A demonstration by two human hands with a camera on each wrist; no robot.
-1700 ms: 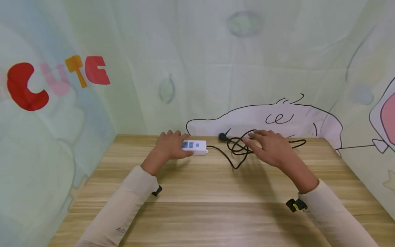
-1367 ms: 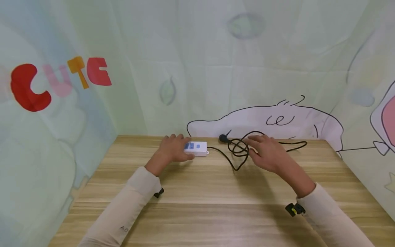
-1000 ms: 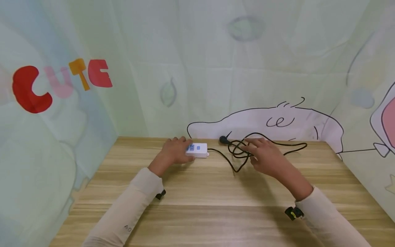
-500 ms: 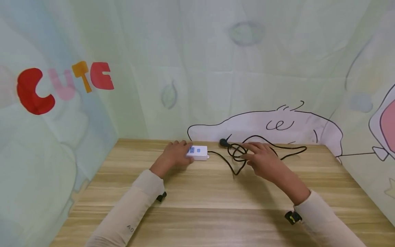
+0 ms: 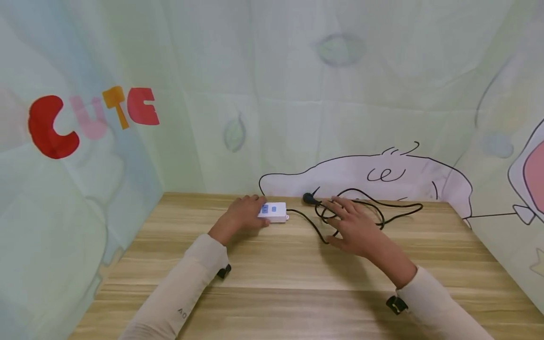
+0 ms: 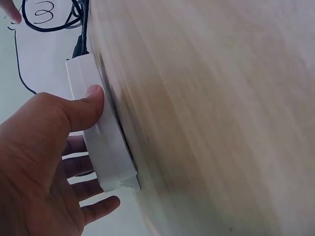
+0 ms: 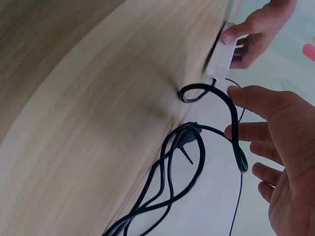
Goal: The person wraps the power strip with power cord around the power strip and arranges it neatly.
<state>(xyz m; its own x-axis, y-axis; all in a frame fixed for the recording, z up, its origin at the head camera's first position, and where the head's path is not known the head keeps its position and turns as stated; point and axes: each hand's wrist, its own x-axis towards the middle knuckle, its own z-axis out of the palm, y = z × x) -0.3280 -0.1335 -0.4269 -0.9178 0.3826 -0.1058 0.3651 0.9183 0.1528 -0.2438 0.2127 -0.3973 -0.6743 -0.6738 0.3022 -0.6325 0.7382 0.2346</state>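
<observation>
A small white power strip (image 5: 278,213) with blue sockets lies near the table's back edge. My left hand (image 5: 242,213) grips its left end, thumb on the near side and fingers (image 6: 81,164) behind it. From the strip's right end a black cable (image 5: 309,222) runs into loose loops. Its black plug (image 5: 309,198) lies left of the loops, by the wall. Over the loops, my right hand (image 5: 354,229) has its fingers spread; in the right wrist view a raised cable loop (image 7: 234,123) passes close to the thumb and index fingertip. Contact there is unclear.
The wood-grain table (image 5: 272,307) ends at a printed cloth backdrop (image 5: 289,132) behind, with more cloth at both sides. More cable loop (image 5: 403,212) stretches right along the back edge. Dark wrist cameras (image 5: 396,304) sit below the cuffs.
My right hand has shifted left and nearer over the cable loops, its fingers spreading more. The cable loops have changed shape slightly. My left hand stays on the power strip.
</observation>
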